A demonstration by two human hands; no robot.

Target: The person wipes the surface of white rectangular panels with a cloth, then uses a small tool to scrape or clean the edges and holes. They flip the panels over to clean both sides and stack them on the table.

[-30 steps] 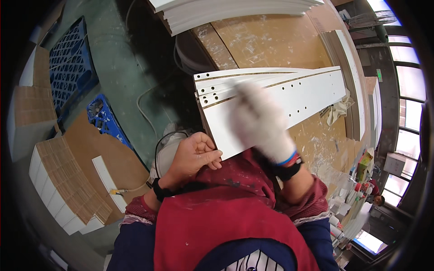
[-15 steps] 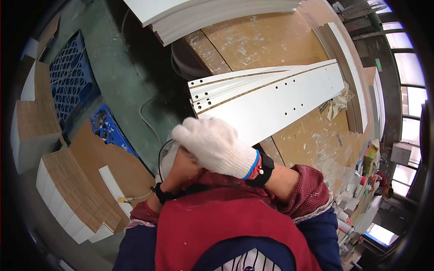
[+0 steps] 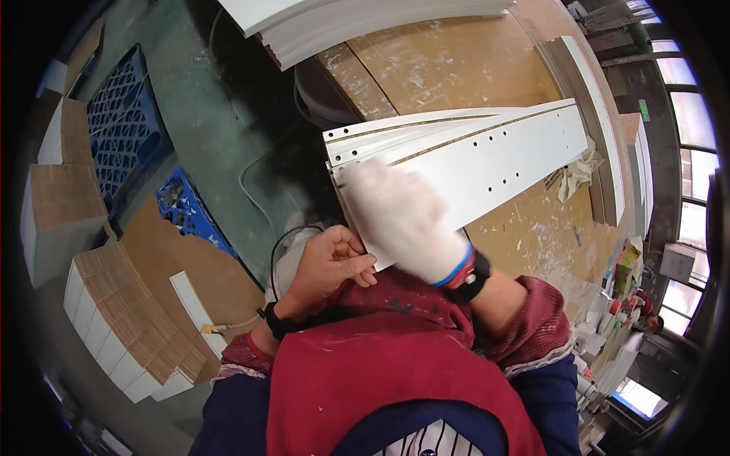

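Observation:
My left hand (image 3: pixel 331 264), bare, is beside the near corner of the top white board (image 3: pixel 498 163), its thumb and fingers curled together. What they pinch, if anything, is hidden. Above that board's near left part is my right hand (image 3: pixel 399 216), in a white knit glove with a blue cuff edge. Motion smears its fingers, so their closure is unclear. The top board has small dark drilled holes and a brown groove along its far long edge. More white boards (image 3: pixel 395 128) lie fanned out beneath it, also with holes at their left ends.
The boards rest on a brown, paint-flecked worktable (image 3: pixel 449 64). A white panel stack (image 3: pixel 380 23) stands at the far side, and long strips (image 3: pixel 589 129) lie to the right with a crumpled cloth (image 3: pixel 579 175). Blue plastic pallets (image 3: pixel 125 125) and stacked boards (image 3: pixel 133 319) are at left.
My hands were together in front of my body and have moved apart. The gloved right hand has gone forward over the boards, while the left now shows beside the near corner.

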